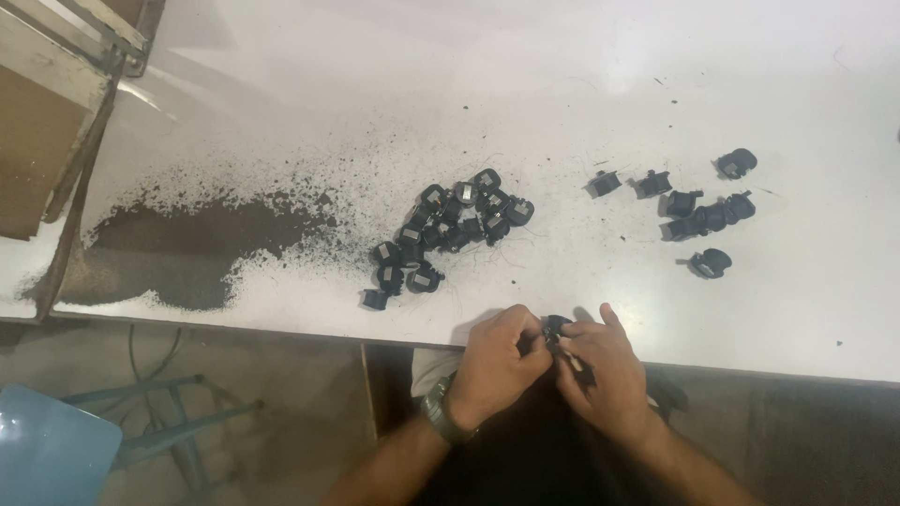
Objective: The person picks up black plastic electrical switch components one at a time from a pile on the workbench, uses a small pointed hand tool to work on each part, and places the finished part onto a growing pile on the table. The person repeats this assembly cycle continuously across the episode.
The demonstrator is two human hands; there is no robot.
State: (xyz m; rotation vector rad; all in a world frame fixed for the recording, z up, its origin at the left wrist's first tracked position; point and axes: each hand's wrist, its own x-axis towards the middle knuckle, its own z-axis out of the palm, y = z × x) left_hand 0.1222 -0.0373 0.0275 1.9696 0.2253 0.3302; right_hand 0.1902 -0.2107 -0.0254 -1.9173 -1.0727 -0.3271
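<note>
Both hands pinched one small black part [555, 328] between their fingertips at the table [750, 309] edge, at 6 o'clock in the view. Left hand [497, 365], wearing a wristwatch [441, 412], clamped the part from 9 o'clock; right hand [600, 370] closed on it from 3 o'clock, apparently so that each hand braced the part against the other. A pile [445, 230] of like parts lay at 11 o'clock from the hands. A smaller group [698, 211] lay apart at 2 o'clock, seemingly kept separate. Dark powder [197, 248] spread at 9 o'clock. No container was visible; all parts lay loose on the table.
</note>
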